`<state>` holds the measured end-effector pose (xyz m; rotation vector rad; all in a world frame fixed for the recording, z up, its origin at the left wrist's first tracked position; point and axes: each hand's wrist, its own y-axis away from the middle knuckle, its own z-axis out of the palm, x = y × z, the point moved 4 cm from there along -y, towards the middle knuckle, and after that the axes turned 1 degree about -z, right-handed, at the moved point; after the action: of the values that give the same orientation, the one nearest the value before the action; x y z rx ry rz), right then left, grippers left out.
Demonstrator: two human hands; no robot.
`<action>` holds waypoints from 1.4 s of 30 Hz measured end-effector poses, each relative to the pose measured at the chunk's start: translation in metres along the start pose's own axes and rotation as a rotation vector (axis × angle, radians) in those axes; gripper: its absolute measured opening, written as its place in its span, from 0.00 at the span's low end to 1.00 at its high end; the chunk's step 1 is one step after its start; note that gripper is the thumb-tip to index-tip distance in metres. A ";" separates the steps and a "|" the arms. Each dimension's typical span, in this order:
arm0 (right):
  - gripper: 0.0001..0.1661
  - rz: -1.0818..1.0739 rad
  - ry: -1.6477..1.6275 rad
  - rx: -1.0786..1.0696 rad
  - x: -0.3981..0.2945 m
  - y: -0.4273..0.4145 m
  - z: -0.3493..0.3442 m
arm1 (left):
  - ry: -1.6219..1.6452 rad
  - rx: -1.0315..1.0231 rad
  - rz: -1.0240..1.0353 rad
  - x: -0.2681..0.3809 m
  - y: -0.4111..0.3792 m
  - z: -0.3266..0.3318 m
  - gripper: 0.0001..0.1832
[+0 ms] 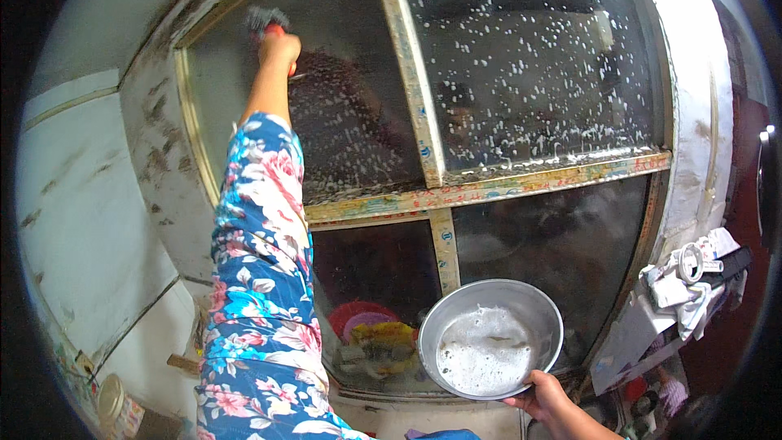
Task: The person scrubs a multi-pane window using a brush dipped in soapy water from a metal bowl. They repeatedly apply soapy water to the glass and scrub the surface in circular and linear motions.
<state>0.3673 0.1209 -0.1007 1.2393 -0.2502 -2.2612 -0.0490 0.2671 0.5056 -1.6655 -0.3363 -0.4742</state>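
My left hand [280, 54] is raised to the upper left window pane [342, 104], closed on the red handle of a brush [267, 19] whose dark grey head is blurred against the glass. White suds speckle the lower part of that pane and most of the upper right pane [537, 73]. Low at the right, my right hand [540, 397] grips the rim of a round metal basin [427, 348], thumb on the edge. Foamy, cloudy water [486, 354] lies in the basin, which is held in front of the lower panes.
A window frame [489, 186] with printed tape crosses between the panes. Red, purple and yellow things [379, 330] show at the lower left pane. White cloths and a roll of tape [690, 263] lie on a white surface at right. A lidded container [112, 397] stands at lower left.
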 end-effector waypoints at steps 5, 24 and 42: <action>0.24 0.020 0.002 0.062 0.002 -0.003 -0.006 | -0.049 -0.283 0.312 0.103 0.045 0.008 0.15; 0.29 -0.060 -0.108 0.169 -0.006 0.012 -0.050 | -0.216 -0.335 0.246 0.142 0.078 0.016 0.15; 0.27 -0.022 -0.113 0.094 0.029 0.017 -0.066 | -0.275 -0.276 0.495 0.074 0.150 0.037 0.13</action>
<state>0.4161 0.0974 -0.1516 1.1678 -0.3911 -2.3653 0.0913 0.2775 0.4083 -2.0079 -0.0482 0.0862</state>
